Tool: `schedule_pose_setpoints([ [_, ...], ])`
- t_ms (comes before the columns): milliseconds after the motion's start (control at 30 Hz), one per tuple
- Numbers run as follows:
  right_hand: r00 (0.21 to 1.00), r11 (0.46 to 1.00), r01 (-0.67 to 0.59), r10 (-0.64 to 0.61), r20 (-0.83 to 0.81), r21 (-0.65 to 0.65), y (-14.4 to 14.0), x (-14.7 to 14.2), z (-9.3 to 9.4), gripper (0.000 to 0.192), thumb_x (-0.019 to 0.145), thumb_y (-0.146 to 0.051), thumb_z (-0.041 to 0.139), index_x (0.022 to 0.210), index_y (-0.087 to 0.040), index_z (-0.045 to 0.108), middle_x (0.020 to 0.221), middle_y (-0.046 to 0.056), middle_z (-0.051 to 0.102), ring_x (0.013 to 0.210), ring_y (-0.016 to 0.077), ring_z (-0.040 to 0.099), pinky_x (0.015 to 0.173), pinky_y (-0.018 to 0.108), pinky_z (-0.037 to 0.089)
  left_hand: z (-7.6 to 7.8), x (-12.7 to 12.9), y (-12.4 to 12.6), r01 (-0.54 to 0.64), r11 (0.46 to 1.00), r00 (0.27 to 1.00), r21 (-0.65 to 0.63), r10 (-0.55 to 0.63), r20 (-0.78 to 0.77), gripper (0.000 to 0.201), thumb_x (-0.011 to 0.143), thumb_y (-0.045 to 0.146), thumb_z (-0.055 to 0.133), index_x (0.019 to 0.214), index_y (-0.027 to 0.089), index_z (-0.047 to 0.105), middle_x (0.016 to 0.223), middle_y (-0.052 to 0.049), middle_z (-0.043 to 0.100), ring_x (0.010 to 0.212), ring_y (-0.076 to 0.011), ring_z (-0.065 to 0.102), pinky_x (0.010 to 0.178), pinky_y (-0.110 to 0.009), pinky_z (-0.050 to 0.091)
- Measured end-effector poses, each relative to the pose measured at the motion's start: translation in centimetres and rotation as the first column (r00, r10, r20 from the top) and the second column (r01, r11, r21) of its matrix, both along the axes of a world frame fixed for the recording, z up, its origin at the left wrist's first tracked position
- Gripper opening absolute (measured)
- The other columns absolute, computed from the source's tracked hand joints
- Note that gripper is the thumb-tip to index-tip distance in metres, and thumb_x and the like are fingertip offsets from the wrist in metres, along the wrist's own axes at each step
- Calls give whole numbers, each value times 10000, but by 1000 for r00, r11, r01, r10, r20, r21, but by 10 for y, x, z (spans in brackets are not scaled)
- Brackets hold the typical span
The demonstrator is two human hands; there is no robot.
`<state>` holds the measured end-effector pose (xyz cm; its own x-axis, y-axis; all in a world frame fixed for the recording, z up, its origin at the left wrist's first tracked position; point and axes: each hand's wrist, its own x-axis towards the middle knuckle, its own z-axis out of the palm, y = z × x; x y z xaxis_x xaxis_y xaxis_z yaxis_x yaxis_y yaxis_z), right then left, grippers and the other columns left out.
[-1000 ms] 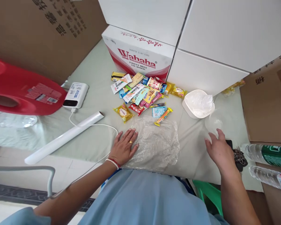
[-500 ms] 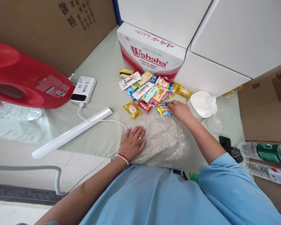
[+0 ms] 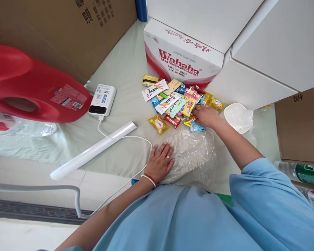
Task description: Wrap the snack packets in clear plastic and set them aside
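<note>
My left hand (image 3: 161, 162) lies flat with its fingers stretched out, over the left edge of a crumpled clear plastic bag (image 3: 193, 153). My right hand (image 3: 206, 116) reaches into the right side of a heap of wrapped snacks, its fingers bent together; what they grip, if anything, is hidden. Right by those fingertips is a yellow cookie packet (image 3: 188, 106). Below this hand lies a small blue packet (image 3: 197, 127). A red packet (image 3: 174, 121) and a yellow-wrapped snack (image 3: 158, 124) lie at the heap's near edge. White stick-snack packets (image 3: 155, 90) rest on top.
Behind the heap stands a Wahaha water carton (image 3: 183, 59). To the right is a white plastic bowl (image 3: 237, 118). Leftward are a power bank (image 3: 102, 100) with its cable, a white tube-shaped bar (image 3: 94, 150) and a big red jug (image 3: 42, 90). Bottles (image 3: 310, 173) lie far right.
My right hand has moved up and deeper into the heap, from the small packets at its near edge toward the cookie packet. My left hand stays on the bag. The view has shifted.
</note>
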<state>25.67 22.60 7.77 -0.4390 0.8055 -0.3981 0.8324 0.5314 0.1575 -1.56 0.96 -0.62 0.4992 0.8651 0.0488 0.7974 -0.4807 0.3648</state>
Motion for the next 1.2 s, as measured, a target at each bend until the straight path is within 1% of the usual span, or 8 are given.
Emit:
schedule_pose_setpoints([
  [267,973,981,195,-193,123,-2,-25,20,10,413,871,-337,619,1221,-130,690,1135,198,732,995,346,689,765,383,495,1,0,1,-2,1000,1000,11,2,0,535,1064,404,397,1544,185,485,1635,-125,455,1533,-300,393,1258,-572,230],
  [400,953,956,291,-293,81,37,-55,43,19,361,917,-366,559,1177,-160,701,1153,175,727,988,319,683,774,361,483,0,1,0,-6,1000,1000,23,5,10,537,1058,396,404,1548,191,483,1634,-132,457,1535,-305,387,1261,-574,216],
  [500,937,937,349,-349,15,27,-66,52,13,397,948,-373,517,1237,-152,676,1212,185,693,1031,315,656,818,368,486,-2,1,-1,-13,999,1000,36,12,17,546,1050,392,417,1561,206,469,1619,-139,477,1528,-311,396,1260,-577,205],
  [667,940,936,341,-342,5,-87,-52,54,-6,636,866,-403,638,1427,-113,564,1369,215,600,1293,388,487,1005,429,448,-2,2,0,-7,999,1000,36,6,25,544,1046,394,414,1548,197,486,1612,-141,487,1526,-317,397,1257,-589,212],
  [767,945,949,302,-311,-102,-93,-40,50,-11,748,860,-375,637,1535,-107,462,1446,205,547,1346,371,447,1082,424,399,-2,2,0,-16,999,1000,40,15,21,533,1046,399,410,1529,194,506,1605,-139,496,1521,-315,404,1255,-587,220],
  [967,955,963,242,-257,-147,-115,-31,36,-15,572,872,-406,638,1414,-221,628,1446,143,564,1320,366,434,1057,434,402,-2,2,0,-15,999,1000,52,14,20,519,1050,394,403,1511,189,525,1595,-146,507,1514,-306,415,1249,-576,227],
  [1100,964,967,183,-212,-160,-177,-34,36,-18,727,838,-349,670,1534,-223,500,1549,125,494,1354,360,416,1049,415,399,-3,2,1,-18,999,1000,47,17,26,522,1049,390,408,1513,180,521,1595,-147,508,1516,-308,410,1255,-578,218],
  [1200,963,964,229,-244,-116,-135,-42,38,-18,671,866,-335,643,1506,-183,511,1424,167,576,1264,359,487,996,406,414,-3,2,1,-19,999,999,43,17,34,522,1040,382,427,1514,185,525,1590,-150,513,1512,-313,415,1257,-580,216],
])
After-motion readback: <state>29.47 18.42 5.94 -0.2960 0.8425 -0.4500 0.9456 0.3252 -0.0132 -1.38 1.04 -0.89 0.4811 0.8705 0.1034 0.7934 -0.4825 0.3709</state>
